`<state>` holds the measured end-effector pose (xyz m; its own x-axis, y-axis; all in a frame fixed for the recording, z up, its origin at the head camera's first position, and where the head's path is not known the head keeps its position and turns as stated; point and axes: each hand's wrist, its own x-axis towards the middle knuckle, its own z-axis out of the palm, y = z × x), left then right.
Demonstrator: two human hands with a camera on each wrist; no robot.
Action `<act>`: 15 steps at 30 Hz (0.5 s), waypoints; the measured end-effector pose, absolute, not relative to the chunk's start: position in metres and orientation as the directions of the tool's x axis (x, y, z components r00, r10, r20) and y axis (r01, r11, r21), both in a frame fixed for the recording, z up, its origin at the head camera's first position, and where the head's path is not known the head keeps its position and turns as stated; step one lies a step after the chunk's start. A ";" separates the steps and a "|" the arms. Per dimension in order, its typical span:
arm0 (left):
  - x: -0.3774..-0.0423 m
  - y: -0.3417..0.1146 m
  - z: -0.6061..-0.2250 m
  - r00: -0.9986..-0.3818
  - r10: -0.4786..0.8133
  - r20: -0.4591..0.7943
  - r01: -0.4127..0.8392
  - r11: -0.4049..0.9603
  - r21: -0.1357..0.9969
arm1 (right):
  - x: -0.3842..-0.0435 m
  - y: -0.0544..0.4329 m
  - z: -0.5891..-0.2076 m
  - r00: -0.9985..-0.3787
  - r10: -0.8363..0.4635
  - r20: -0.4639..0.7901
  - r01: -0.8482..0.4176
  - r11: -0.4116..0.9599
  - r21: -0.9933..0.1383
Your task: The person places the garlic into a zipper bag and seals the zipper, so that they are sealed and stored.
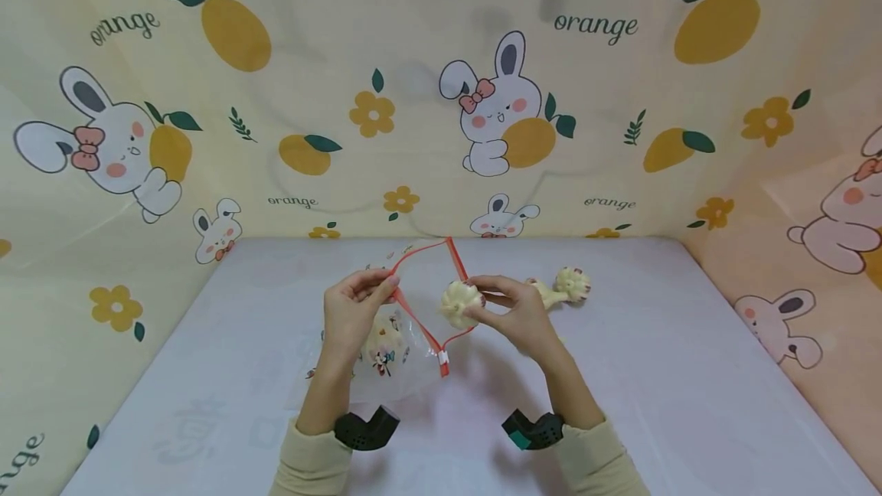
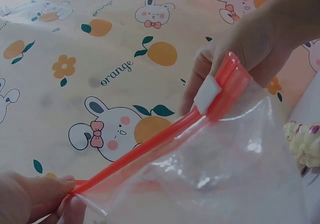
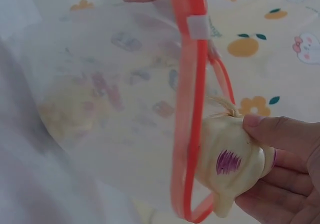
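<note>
My left hand (image 1: 354, 311) pinches the red zip edge of a clear slider bag (image 1: 413, 358), printed with small cartoon figures. The bag's mouth gapes toward the right, and its white slider (image 3: 198, 27) sits at the near end of the red strip. Between thumb and fingers, my right hand (image 1: 515, 312) holds a cream garlic bulb (image 3: 232, 156) with a purple patch and a string loop. This bulb is right at the bag's mouth, overlapped by the red edge in the right wrist view. Another pale bulb (image 3: 70, 111) shows blurred through the plastic, inside the bag.
More garlic bulbs (image 1: 573, 284) lie on the white table (image 1: 654, 373), behind and right of my right hand, which partly hides them. A printed cloth (image 1: 413, 60) with rabbits and oranges hangs behind and along the sides.
</note>
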<state>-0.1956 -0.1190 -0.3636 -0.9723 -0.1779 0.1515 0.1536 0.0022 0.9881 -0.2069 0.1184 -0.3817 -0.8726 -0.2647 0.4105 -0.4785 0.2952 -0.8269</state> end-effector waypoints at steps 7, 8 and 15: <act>-0.195 -0.118 -0.363 -0.972 -0.185 0.146 0.147 0.005 0.989 | -0.206 0.109 -0.386 -0.851 -0.307 0.427 -0.511 0.294 -0.807; -0.195 -0.118 -0.363 -0.972 -0.187 0.145 0.147 0.006 0.989 | -0.206 0.108 -0.387 -0.847 -0.311 0.430 -0.517 0.296 -0.803; -0.195 -0.118 -0.363 -0.971 -0.190 0.148 0.151 -0.003 0.989 | -0.204 0.102 -0.387 -0.862 -0.316 0.395 -0.488 0.309 -0.816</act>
<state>-0.1948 -0.1184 -0.3627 -0.9706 -0.1899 0.1478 0.1511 -0.0032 0.9885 -0.2037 0.1022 -0.3866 -0.8623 -0.3162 0.3955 -0.4878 0.3094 -0.8163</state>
